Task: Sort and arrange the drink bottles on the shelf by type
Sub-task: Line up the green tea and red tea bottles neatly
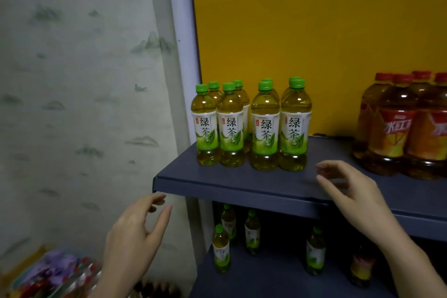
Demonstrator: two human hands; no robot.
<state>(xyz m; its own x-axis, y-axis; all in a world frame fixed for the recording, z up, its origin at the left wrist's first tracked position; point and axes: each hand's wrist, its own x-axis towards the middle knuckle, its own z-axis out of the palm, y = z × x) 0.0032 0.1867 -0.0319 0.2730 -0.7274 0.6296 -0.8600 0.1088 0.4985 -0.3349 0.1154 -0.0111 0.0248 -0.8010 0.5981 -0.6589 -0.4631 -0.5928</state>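
Several green tea bottles (264, 126) with green caps stand in two rows at the left end of the upper dark blue shelf (242, 184). Several red-capped iced red tea bottles (396, 128) stand grouped at the shelf's right. On the lower shelf (266, 280) stand several more green tea bottles (220, 249) and one red-labelled bottle (361, 266) in shadow. My left hand (135, 237) hovers below the shelf's left corner, fingers apart, holding nothing. My right hand (348, 191) hovers over the shelf's front edge, right of the green tea bottles, fingers spread and empty.
A yellow back panel (314, 31) rises behind the upper shelf. A white post (181, 31) and patterned wallpaper (72, 80) lie to the left. A clear bag of colourful items (53, 273) sits at the bottom left, with dark bottle tops (154, 288) beside it.
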